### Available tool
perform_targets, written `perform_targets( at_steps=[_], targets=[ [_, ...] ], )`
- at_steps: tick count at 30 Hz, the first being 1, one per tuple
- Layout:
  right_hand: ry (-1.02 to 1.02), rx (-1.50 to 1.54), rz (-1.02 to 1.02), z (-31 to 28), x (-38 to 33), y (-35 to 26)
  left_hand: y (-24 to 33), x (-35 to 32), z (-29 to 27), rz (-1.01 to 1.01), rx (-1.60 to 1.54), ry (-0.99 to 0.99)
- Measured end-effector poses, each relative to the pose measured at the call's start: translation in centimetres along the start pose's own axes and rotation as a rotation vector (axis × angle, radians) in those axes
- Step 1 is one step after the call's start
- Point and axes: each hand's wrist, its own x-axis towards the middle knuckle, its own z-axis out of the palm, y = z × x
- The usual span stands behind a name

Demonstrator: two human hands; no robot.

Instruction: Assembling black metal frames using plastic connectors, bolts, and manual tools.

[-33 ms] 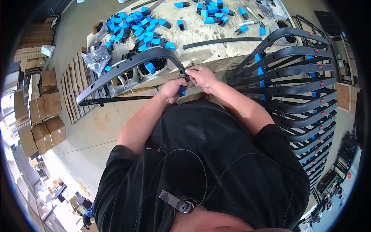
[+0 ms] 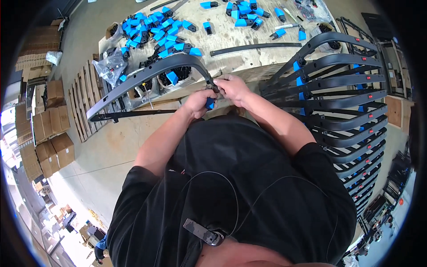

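Note:
A curved black metal frame (image 2: 147,71) reaches from the left over the table's near edge, and its right end bends down to my hands. My left hand (image 2: 199,103) is closed around that end, with a blue-and-black end piece (image 2: 210,103) showing at its fingers. Close beside it, my right hand (image 2: 233,91) pinches with thumb and forefinger at the frame's end. Whatever lies between those fingertips is too small and hidden to make out.
Many blue-and-black end pieces (image 2: 153,29) cover the wooden table (image 2: 235,53), beside a long black strip (image 2: 255,48). Finished-looking black frames (image 2: 347,82) stand stacked at my right. A wooden pallet (image 2: 82,102) and cardboard boxes (image 2: 55,151) lie left.

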Motion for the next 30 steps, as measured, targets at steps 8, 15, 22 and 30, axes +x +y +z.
perform_targets(
  at_steps=[8,15,22,30],
  targets=[
    [-0.048,0.182,0.013,-0.6,-0.1,-1.0,0.1,0.6,1.0,0.024,-0.190,-0.145],
    [0.021,0.134,-0.031,-0.4,-0.1,-1.3,-0.8,2.0,0.9,0.132,-0.069,-0.087],
    [0.029,0.147,-0.033,-1.0,-0.2,-1.3,-0.9,1.8,0.1,0.113,-0.132,-0.047],
    [-0.026,0.081,-0.052,-0.5,0.3,-1.8,-0.3,2.1,0.5,0.098,-0.047,0.019]
  ],
)
